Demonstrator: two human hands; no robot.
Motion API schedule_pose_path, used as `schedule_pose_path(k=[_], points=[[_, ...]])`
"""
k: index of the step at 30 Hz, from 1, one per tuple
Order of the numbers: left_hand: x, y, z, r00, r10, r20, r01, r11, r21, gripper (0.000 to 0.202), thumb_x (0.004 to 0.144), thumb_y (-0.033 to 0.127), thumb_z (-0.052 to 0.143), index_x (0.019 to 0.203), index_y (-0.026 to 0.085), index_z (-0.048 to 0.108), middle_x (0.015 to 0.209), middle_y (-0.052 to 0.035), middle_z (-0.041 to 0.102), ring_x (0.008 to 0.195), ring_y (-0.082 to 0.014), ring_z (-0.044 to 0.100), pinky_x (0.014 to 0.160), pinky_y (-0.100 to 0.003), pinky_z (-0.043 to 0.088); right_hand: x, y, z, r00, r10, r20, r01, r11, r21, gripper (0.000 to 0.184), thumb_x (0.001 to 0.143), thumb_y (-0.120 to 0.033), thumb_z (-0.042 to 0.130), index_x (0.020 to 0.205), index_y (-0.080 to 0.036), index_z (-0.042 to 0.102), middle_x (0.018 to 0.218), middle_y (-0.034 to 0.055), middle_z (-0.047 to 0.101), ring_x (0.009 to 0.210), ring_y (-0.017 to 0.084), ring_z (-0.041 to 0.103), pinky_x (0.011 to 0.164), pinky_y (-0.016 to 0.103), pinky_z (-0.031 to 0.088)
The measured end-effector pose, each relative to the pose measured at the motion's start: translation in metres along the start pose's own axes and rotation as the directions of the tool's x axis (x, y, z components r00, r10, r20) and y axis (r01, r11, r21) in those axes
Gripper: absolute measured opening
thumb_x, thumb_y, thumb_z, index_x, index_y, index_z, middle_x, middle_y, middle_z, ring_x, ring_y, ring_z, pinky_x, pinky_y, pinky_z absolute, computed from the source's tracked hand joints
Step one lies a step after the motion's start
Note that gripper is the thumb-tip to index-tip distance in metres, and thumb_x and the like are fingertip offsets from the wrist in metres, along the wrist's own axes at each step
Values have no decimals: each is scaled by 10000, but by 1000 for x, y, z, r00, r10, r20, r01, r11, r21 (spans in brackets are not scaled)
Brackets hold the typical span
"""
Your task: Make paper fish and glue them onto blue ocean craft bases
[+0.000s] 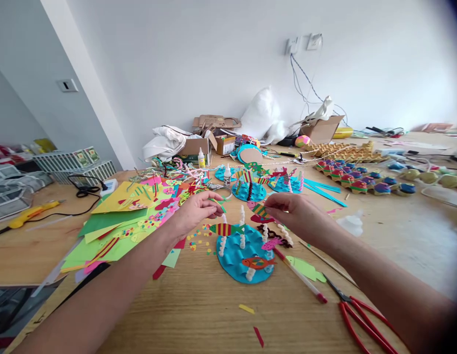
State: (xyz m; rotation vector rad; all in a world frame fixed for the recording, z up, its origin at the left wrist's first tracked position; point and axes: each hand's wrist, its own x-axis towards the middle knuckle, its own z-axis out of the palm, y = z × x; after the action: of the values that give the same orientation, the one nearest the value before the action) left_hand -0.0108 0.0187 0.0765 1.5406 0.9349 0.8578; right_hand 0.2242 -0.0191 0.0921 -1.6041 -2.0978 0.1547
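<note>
Right hand (pixel 285 205): thumb and forefinger pinched on a flat paper fish with a pink head and a green body striped in yellow (pixel 260 210), gripped at its right-hand end. The fish is held in the air above the far rim of a round, dimpled blue base (pixel 230 269); whether it touches anything behind is unclear. Left hand (pixel 202 206): fingers curled near the base's far-left rim, a sliver of green at the tips; cannot tell whether it is gripped. The base rests on the wooden table (pixel 191 314), well in from the table's left edge and well short of its far edge along the wall. Fuzzy white coiled stems (pixel 242 238) stand on it; a red-and-yellow striped paper fish with green ends (pixel 224 229) sits over its far-left part, an orange paper fish (pixel 257 263) over its near-right part. Red-handled scissors (pixel 345 298) lie nearer the table's right side. Handling estimate: the striped fish should be very light, thin and flexible, not slippery, easily creased or torn. Best hold: a light fingertip pinch near one end, leaving the body flat; for the base, take the outer rim, since the stems look soft and easily bent.
</note>
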Motion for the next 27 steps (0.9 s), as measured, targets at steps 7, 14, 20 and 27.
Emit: schedule_pose_path(k=[7,14,20,27], points=[[1,-4,0,1000,9,-29,-11,996,-89,155,667,194,626,812,144,609,728,-9,644,707,-112,609,700,-244,453,-3,-12,-5,1000,14,11,-14,999,-44,168,748,-233,471,701,-211,631,638,-9,641,581,135,560,504,222,363],[-8,1,-9,994,48,-103,-46,999,20,98,648,161,615,744,141,608,666,13,617,646,-91,582,677,-234,443,-9,0,0,1000,-2,5,1,1000,17,178,762,-286,472,723,-218,631,649,2,625,587,145,552,504,232,371],[-32,1,-17,989,48,-137,-39,997,67,90,646,175,614,724,148,579,684,28,582,650,-78,548,657,-218,425,-16,7,1,999,-41,-32,43,996,74,168,769,-308,486,738,-227,630,663,1,623,588,141,541,516,234,375],[-49,-1,-17,986,-3,-166,18,995,94,106,656,184,597,734,148,535,698,25,561,663,-85,538,665,-228,417,-22,0,-3,997,-53,-48,56,995,77,171,773,-312,484,738,-228,629,644,-6,616,567,136,536,507,233,373]])
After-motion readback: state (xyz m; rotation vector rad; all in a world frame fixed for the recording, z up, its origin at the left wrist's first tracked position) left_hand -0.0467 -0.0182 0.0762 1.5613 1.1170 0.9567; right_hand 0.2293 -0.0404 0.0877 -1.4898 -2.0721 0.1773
